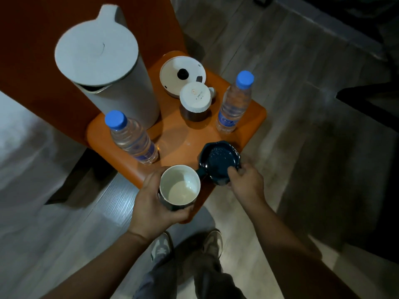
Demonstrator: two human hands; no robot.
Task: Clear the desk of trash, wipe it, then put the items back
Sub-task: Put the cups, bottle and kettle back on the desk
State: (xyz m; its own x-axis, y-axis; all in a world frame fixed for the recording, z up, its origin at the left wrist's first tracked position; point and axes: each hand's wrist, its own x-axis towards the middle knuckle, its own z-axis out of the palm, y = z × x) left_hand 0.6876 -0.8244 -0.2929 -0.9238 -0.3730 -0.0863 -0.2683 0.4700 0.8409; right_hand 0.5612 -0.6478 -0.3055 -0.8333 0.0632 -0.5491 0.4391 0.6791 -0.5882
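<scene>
- Small orange table (172, 134) with rounded corners, standing on a wood floor (280, 61).
- White kettle (108, 67) at back left, off its round base (182, 73) (just beside it).
- Paper-capped cup (195, 100) in front of the base.
- Left bottle (131, 137) and right bottle (235, 102), both blue-capped.

Single head view, worn on the person, aimed forward and steeply down. Wide-angle, so the edges bend. Close range: forearms enter from 5 and 7 o'clock. The left hand (155, 199) grips a mug (180, 186) and the right hand (246, 182) pinches a dark dish (218, 160), both just below centre. The orange desk (177, 137) fills the middle. The white kettle (103, 61) at 10 o'clock looms largest. The person's own shoes (212, 242) sit at 6 o'clock, so the lens is nearly above the desk's near edge. Floor (280, 61) shows from 1 to 3 o'clock.
</scene>
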